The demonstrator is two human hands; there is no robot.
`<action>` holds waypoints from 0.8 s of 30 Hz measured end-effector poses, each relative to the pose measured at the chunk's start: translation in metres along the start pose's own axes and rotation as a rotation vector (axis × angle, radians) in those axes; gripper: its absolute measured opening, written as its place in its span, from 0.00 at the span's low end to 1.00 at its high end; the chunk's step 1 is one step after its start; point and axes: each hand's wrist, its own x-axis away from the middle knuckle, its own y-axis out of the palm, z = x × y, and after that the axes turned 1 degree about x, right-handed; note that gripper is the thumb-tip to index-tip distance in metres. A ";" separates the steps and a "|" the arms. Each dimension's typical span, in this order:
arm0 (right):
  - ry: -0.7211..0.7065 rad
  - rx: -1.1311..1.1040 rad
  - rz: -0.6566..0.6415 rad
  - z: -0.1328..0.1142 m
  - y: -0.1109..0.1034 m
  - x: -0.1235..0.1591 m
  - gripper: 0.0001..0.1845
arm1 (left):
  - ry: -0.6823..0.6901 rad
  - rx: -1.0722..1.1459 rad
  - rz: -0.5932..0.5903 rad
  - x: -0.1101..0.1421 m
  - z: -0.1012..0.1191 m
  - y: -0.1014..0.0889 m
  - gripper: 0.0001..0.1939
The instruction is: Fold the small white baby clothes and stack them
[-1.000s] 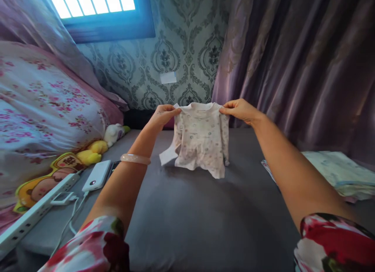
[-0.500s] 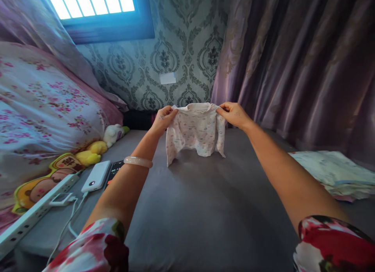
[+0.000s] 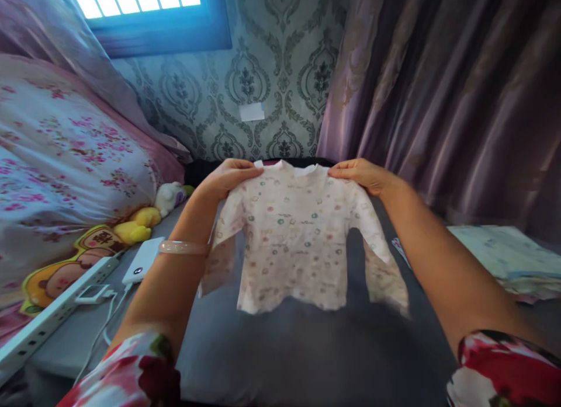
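Between my hands hangs a small, pale long-sleeved shirt (image 3: 293,237) with a light print of little green, pink and brown figures. Its neckline is uppermost, and both sleeves spread outward over the grey sheet (image 3: 280,360). My left hand (image 3: 232,174) is closed, thumb and fingers pinching the left shoulder, where a small white tag sticks up. The right shoulder is pinched in my right hand (image 3: 362,173), also closed. The lower hem and cuffs are a little blurred.
Folded pale cloths (image 3: 504,258) lie at the right. On the left are a white power strip (image 3: 56,308), a white power bank (image 3: 142,264) with a cable, and plush toys (image 3: 138,226). Purple curtains (image 3: 421,103) hang at the right; a patterned wall (image 3: 280,74) stands behind.
The shirt, bunched and small before, has swung up and opened out flat toward me, its sleeves spreading sideways. My hands have moved slightly apart, still gripping the shoulders.
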 end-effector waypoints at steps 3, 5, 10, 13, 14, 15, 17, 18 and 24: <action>0.118 0.061 -0.097 0.039 0.015 -0.014 0.17 | -0.003 -0.157 -0.086 -0.017 -0.044 0.018 0.16; 0.067 0.181 -0.098 0.071 0.028 -0.022 0.17 | 0.008 -0.269 -0.097 -0.026 -0.076 0.035 0.17; 0.052 0.503 -0.015 0.141 0.061 -0.031 0.15 | -0.039 -0.522 -0.030 -0.037 -0.132 0.076 0.13; 0.078 0.648 0.019 0.164 0.074 -0.032 0.13 | -0.135 -0.647 0.020 -0.038 -0.145 0.093 0.12; 0.090 0.684 0.017 0.168 0.077 -0.032 0.14 | -0.160 -0.680 0.041 -0.038 -0.148 0.098 0.11; 0.102 0.714 0.013 0.172 0.080 -0.032 0.14 | -0.174 -0.709 0.061 -0.039 -0.151 0.102 0.11; 0.122 0.759 0.000 0.175 0.084 -0.031 0.15 | -0.180 -0.754 0.079 -0.040 -0.157 0.109 0.12; 0.128 0.774 -0.006 0.177 0.085 -0.031 0.15 | -0.175 -0.772 0.080 -0.041 -0.161 0.112 0.13; 0.127 0.815 -0.019 0.191 0.092 -0.039 0.16 | -0.109 -0.901 0.092 -0.048 -0.188 0.119 0.16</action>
